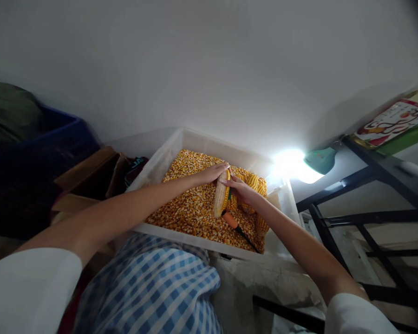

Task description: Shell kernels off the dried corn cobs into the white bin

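A corn cob (219,200), pale and bare on one side with yellow kernels left along its right side, is held upright, slightly tilted, over a bin. My left hand (214,173) is closed around its upper end. Pressed against its right side, my right hand (242,190) has its thumb lying across the kernels. A small green piece shows beneath that hand; what it is I cannot make out. Loose corn kernels (191,204) fill much of the white plastic bin (202,240). Unshelled corn cobs (252,181) lie at its right, and an orange-handled screwdriver (230,220) rests on the kernels.
A lit lamp with a green shade (320,160) shines at the bin's right rear. Black metal framing (372,171) stands on the right. Left of the bin are an open cardboard box (87,171) and a blue crate (64,125). Blue checked cloth (160,287) lies in front.
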`<state>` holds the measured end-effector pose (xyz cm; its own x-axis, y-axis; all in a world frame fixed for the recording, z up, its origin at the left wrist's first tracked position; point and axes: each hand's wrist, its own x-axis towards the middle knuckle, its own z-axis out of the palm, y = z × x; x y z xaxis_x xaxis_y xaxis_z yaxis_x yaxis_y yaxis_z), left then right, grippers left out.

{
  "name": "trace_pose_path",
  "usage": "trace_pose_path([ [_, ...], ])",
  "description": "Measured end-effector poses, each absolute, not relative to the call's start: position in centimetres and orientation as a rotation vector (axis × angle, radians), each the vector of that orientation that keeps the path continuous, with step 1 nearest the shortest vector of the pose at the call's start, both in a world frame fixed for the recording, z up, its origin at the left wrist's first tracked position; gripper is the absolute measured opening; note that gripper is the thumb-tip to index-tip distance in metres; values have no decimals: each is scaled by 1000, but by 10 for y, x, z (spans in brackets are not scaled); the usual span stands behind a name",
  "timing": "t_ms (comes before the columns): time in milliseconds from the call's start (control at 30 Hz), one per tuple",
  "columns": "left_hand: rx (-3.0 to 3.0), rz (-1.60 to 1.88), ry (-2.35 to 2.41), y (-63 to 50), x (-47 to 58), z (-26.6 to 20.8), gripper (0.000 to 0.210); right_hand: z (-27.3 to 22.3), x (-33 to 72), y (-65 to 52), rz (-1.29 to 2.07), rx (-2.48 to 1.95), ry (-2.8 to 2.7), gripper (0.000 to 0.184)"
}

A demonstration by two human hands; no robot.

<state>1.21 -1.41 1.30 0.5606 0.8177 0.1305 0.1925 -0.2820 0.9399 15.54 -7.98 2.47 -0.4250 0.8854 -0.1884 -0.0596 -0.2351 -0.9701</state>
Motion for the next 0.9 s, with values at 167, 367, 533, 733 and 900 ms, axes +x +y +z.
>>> trace_pose_path([
  [167, 1642, 690, 791, -14, 14, 15, 51, 29, 156, -78, 1570, -1039, -1407, 51],
  [367, 1912, 837, 806, -21, 12, 26, 43, 30, 154, -76, 1335, -1077, -1489, 59],
  [533, 2027, 891, 763, -23, 10, 27, 40, 24, 158, -74, 1379, -1140, -1449, 56],
  [733, 2001, 995, 862, -26, 12, 22, 39, 20, 157, -72, 1334, -1149, -1435, 52],
  [900, 1952, 1053, 874, -26, 15, 22, 40, 17, 157, -69, 1276, -1174, -1435, 43],
])
